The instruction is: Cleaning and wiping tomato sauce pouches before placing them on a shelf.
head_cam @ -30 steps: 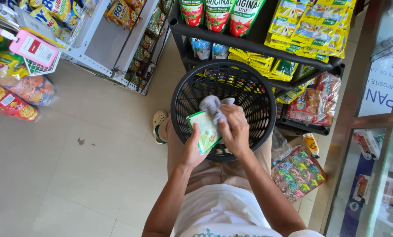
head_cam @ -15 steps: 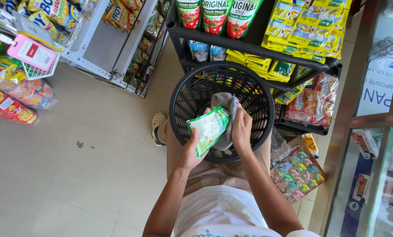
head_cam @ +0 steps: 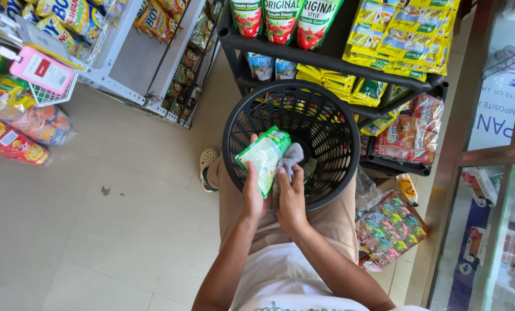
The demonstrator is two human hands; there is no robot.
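Your left hand (head_cam: 253, 193) gripped a green sachet pack (head_cam: 264, 156) by its lower edge, over the black mesh basket (head_cam: 332, 124) rim; right hand (head_cam: 290, 198) pressed a grey cloth (head_cam: 289, 158) to it. Pack looked light, floppy, prob. slick w/ film; hold edges.

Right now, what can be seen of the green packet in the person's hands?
The green packet is a flat, glossy pouch, pale green with a darker green top edge and white patches. It looks like plastic film. It is tilted, top end up and to the right, over the rim of the black basket. The left hand grips its lower end; the right hand presses a grey cloth to its side.
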